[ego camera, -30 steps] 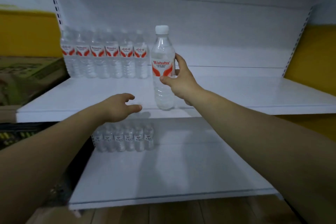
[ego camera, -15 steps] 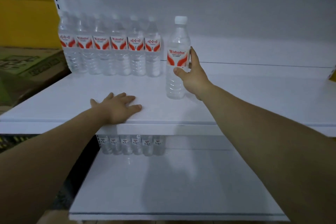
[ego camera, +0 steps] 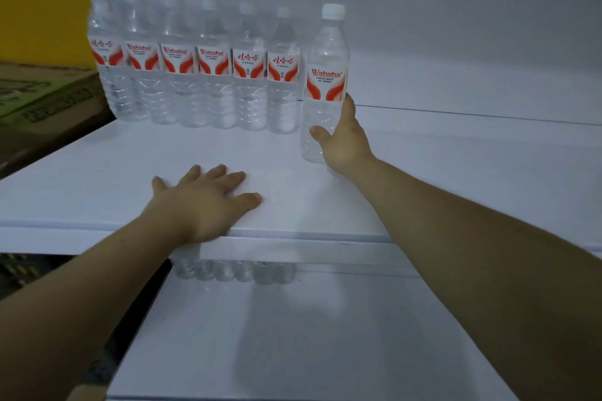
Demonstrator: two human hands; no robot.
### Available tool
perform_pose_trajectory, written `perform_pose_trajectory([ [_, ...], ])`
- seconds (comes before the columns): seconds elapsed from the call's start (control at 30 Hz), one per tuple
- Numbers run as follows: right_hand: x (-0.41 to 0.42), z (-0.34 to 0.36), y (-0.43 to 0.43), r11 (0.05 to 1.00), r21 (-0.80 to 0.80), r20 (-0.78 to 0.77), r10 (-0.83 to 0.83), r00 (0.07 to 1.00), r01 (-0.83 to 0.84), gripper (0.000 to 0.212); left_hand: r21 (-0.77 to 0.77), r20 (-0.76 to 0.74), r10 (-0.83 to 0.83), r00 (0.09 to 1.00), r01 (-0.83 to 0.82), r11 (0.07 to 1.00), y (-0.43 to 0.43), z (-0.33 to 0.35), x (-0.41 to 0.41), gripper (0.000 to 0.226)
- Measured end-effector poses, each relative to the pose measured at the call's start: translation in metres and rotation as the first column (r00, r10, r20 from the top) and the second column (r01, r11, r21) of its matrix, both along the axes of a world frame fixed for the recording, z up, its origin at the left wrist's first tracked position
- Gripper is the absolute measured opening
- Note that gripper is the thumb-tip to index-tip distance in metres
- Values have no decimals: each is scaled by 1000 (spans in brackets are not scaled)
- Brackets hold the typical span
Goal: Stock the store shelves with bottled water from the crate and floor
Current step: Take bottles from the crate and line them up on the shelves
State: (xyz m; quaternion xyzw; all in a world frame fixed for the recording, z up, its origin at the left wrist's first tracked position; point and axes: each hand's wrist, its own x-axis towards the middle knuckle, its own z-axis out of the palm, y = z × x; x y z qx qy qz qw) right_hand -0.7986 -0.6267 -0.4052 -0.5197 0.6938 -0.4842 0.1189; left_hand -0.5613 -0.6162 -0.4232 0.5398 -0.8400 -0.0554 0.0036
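White upper shelf (ego camera: 97, 172) beneath both hands, wide and bare to the right of the right hand. Lower shelf (ego camera: 293, 335) below the forearms, with a short lower row of bottles (ego camera: 234, 270) at its back, tops hidden by the upper shelf's front edge. Cardboard carton (ego camera: 42, 98) far left of the left hand, cut off by the frame, print unreadable. Row of six labelled bottles (ego camera: 211, 75) ahead of the left hand, against the back panel, leftmost blurred. Single bottle (ego camera: 322, 85) upright on the shelf just right of that row and slightly forward of it; contact with the row's end unclear. Right hand (ego camera: 342, 140) wrapped round its lower body, thumb in front, fingers hidden behind. Left hand (ego camera: 202, 202) flat on the shelf, fingers spread, holding nothing. Hands apart. Placing step, probably near done: next, a nudge back into line, then release. Crate and floor stock out of view.
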Motion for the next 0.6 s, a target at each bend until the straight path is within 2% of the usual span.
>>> perform_pose_trajectory([
  [0.47,-24,-5,-82,997,-33,62,-71,996,73,75,5,-50,-2,999,2,1000,2,1,1,73],
  [0.6,-26,-5,-93,997,-31,50,-69,996,71,74,11,-62,-7,998,8,1000,3,0,2,86],
])
